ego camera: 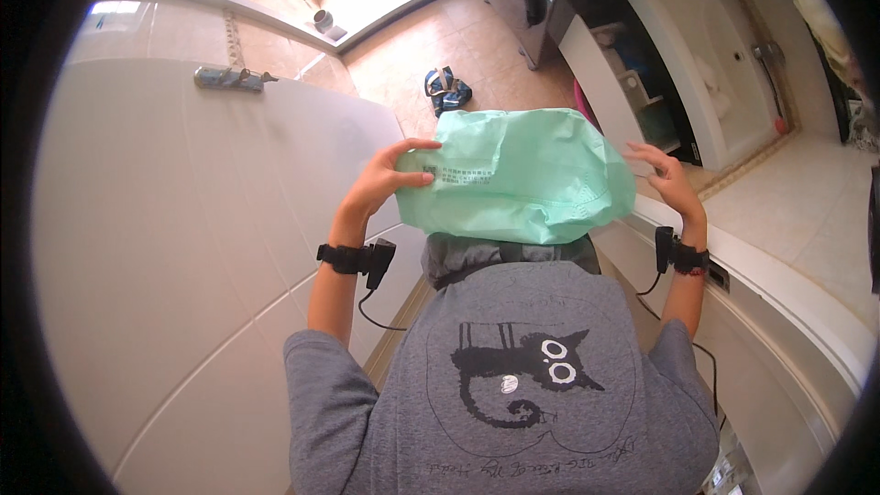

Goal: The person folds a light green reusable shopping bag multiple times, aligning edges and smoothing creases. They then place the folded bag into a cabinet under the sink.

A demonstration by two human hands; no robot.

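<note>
A mint-green fabric bag (pixel 522 172), creased and bearing printed writing, is held up before my waist. My left hand (pixel 388 175) grips its left end, with the thumb over the near face and the index finger along the upper edge. Beside the bag's right end is my right hand (pixel 667 175), fingers spread and bent toward it. Whether those fingertips touch the fabric is unclear. The bag's far side is hidden.
A white door (pixel 206 220) with a metal handle (pixel 230 79) stands at left. On the tiled floor (pixel 412 41) ahead lies a dark blue patterned bag (pixel 447 89). At right are a white basin (pixel 715 69), an open-fronted cabinet (pixel 639 82) and a white door frame (pixel 777 289).
</note>
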